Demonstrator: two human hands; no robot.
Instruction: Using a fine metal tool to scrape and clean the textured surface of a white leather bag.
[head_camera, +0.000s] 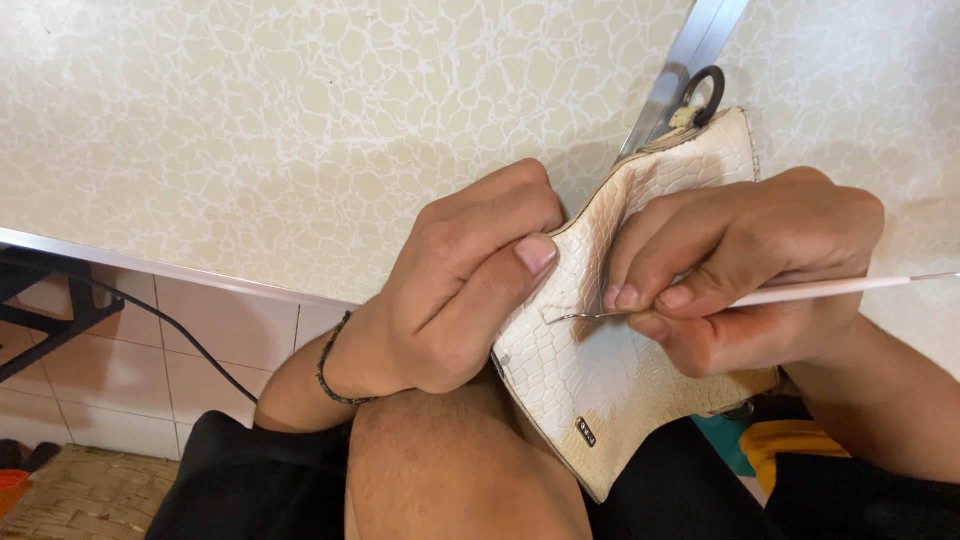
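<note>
The left hand (455, 285) grips the cream leather pouch (620, 320). The right hand (740, 270) pinches a needle (585, 316) against it. A crackle-patterned table (250, 130) lies beyond the pouch.

A cream scaly leather piece (590, 360) is gripped at its edge by the left hand (455, 290), thumb pressed on top. A thin curved needle (585, 316) with a white handle (830, 288) is pinched in the right hand (745, 265), tip laid against the leather. A dark ring (705, 92) is attached at the piece's top corner. A beaded bracelet (328, 362) is worn on the left wrist.
</note>
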